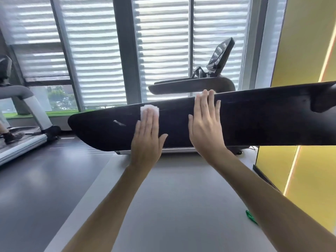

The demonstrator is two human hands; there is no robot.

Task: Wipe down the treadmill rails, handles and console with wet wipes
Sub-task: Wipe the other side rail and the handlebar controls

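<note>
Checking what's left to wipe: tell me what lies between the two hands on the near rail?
In the head view, only bare dark rail lies between the left hand on the wipe and the right hand.

A long, dark, glossy treadmill rail (236, 120) runs across the view, tilted up toward the right — its left end rounded. A white wet wipe (149, 109) lies flat on its face near the left end. The console (221, 53) — a dark tilted screen — stands beyond.

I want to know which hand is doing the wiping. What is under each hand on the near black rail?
A white wet wipe shows under the left hand fingertips. More white peeks past the right hand fingertips. Both press flat on the black rail; how far each wipe extends under the palms is covered.
</note>
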